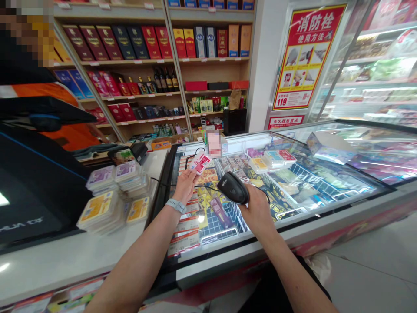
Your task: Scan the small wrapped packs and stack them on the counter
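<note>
My right hand [257, 208] is wrapped round a black handheld barcode scanner [233, 188], its head pointing left over the freezer glass. My left hand [186, 184], with a pale watch on the wrist, grips a small flat pack with a red and white label [200, 163]. The pack is tilted, a short way from the scanner and not touching it. A few flat clear boxes with red, blue and yellow labels [276, 160] lie on the glass to the right. More such boxes [97, 208], with yellow and purple labels, stand stacked on the counter at left.
A glass-topped freezer [241, 252] with wire baskets of frozen goods runs beneath my hands. A carton [329, 148] sits on its glass. The white counter [65, 265] holds a dark checkout screen [35, 182]. A person in orange [61, 124] stands behind it. Shelves of boxed bottles line the wall.
</note>
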The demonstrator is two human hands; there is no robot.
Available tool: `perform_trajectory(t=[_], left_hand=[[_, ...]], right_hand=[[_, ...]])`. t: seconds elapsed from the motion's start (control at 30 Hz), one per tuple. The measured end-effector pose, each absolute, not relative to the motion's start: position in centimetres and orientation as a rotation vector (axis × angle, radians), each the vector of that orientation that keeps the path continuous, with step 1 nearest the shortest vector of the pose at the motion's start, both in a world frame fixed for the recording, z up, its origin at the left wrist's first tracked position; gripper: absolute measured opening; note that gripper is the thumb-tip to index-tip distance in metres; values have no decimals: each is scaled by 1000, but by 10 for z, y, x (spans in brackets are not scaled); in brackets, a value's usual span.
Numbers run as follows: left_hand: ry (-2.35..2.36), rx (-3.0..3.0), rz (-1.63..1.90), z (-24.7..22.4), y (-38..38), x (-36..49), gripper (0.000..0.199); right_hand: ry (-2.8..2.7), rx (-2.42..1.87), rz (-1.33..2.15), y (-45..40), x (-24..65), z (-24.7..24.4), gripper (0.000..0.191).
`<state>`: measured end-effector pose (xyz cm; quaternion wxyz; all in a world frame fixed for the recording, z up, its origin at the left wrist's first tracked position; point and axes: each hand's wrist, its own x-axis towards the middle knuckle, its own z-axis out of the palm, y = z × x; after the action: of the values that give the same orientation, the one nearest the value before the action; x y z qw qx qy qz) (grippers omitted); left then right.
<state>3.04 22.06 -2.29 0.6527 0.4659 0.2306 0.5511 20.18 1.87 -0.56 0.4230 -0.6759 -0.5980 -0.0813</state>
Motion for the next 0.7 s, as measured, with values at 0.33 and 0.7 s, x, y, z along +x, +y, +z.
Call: perform_trajectory(t=[0.33, 0.7], left_hand=[[538, 1114, 1166, -24, 216, 34, 33], [562, 1160, 1077, -24, 213, 42, 36]], right_hand=[[-1489, -1676, -237, 8, 203, -10, 34], [-1478, -1654, -235, -3, 204, -7, 36]])
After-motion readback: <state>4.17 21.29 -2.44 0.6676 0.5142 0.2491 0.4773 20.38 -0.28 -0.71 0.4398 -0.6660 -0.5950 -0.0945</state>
